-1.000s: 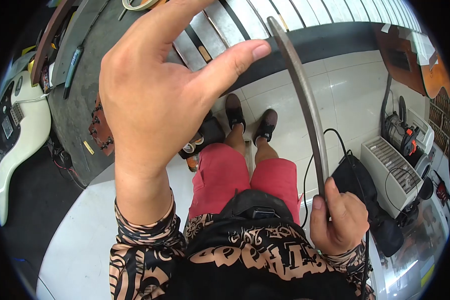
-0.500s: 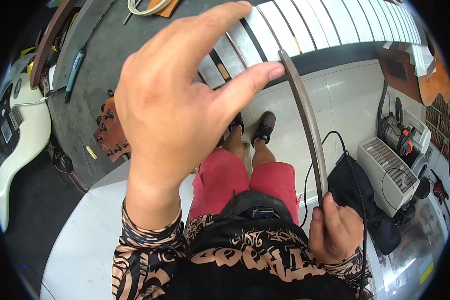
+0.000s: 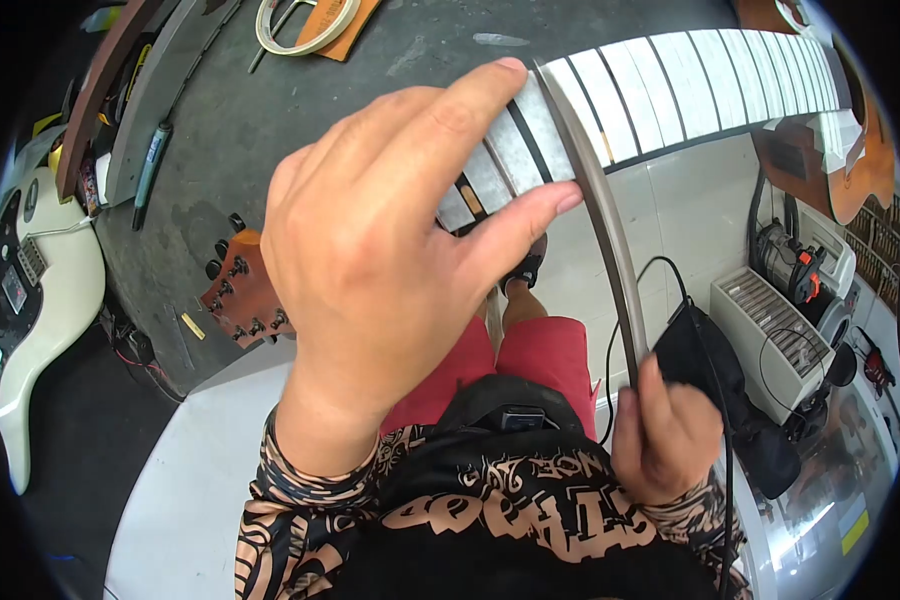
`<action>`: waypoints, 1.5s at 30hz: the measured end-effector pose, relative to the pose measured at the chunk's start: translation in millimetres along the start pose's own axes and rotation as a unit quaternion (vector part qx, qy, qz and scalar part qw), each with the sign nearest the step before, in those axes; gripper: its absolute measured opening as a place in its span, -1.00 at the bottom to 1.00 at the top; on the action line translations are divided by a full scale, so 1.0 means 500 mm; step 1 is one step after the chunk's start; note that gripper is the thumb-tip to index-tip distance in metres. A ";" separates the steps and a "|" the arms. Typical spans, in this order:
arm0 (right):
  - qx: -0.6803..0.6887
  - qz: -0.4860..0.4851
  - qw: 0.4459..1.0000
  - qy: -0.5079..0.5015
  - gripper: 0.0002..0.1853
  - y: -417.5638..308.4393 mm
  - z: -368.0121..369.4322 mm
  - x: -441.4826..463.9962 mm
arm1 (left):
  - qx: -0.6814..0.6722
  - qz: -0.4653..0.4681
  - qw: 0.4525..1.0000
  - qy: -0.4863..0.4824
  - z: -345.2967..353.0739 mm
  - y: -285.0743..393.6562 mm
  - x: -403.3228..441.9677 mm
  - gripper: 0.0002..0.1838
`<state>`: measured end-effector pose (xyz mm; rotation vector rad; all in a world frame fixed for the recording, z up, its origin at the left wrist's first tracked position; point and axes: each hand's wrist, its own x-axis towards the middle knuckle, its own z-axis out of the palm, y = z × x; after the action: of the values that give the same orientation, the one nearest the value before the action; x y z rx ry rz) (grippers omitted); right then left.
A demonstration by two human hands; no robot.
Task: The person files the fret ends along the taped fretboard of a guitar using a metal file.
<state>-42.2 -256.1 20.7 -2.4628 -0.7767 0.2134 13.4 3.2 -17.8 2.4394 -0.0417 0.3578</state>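
Observation:
A guitar neck lies across the upper part of the view. Pale silver-white covering fills the spaces between its frets. My right hand is closed around the near end of a long, narrow metal file. The file's far end lies across the fretboard. My left hand hangs over the neck with thumb and index finger spread. Its thumb tip touches the side of the file, and the index fingertip is by the file's far end. The left hand's other fingertips are hidden. Left of that hand shows the brown headstock with tuners.
A roll of tape and a marker lie on the dark bench. A white electric guitar body is at the left. On the right stand a grey slatted box and a dark bag. A black cable hangs beside my right hand.
The file's far end now reaches farther across the fretboard, away from me. My left hand remains beside it. The bench and neck sit lower in the view.

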 end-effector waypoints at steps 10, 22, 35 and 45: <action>-0.001 0.029 0.999 -0.014 -0.49 -0.037 0.019 0.197 | -0.006 -0.015 1.000 -0.004 -0.004 0.005 -0.001 -0.43; -0.013 -0.004 1.000 -0.003 -0.41 0.013 -0.005 0.050 | 0.015 -0.017 1.000 -0.016 0.008 0.037 0.005 -0.37; 0.319 0.155 0.935 -0.026 -0.56 0.012 -0.018 -0.007 | -0.053 -0.018 0.998 -0.029 -0.037 0.004 0.009 -0.21; 0.271 0.122 0.953 -0.065 -0.53 0.006 -0.021 -0.065 | 0.224 0.122 0.967 0.029 -0.111 -0.378 0.072 -0.41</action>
<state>-64.2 -281.5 27.5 -2.0215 -0.3902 0.6013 57.0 187.2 -83.2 2.8774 -0.2632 0.6019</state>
